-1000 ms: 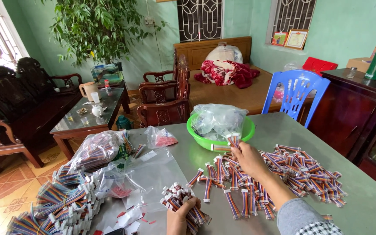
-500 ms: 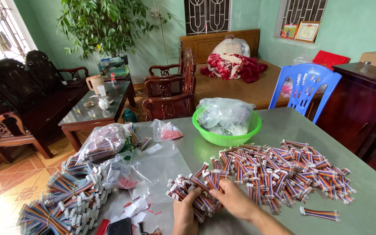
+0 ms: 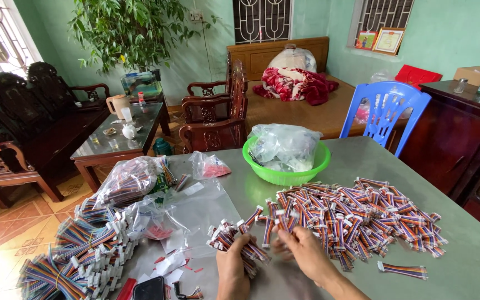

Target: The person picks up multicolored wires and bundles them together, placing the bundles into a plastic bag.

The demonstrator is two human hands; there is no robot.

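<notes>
My left hand grips a bundle of short multicoloured ribbon cables with white connectors near the table's front edge. My right hand is beside it, fingers closing on one or two loose cables at the near edge of the big pile of cables. The right hand is blurred by motion.
A green bowl holding a clear plastic bag stands behind the pile. Bags and long bundles of cables lie at the left, with a dark phone at the front. A blue plastic chair stands behind the grey table.
My right hand drew back from the far part of the pile, near the green bowl, to the near edge next to my left hand. The bundle in my left hand stayed put.
</notes>
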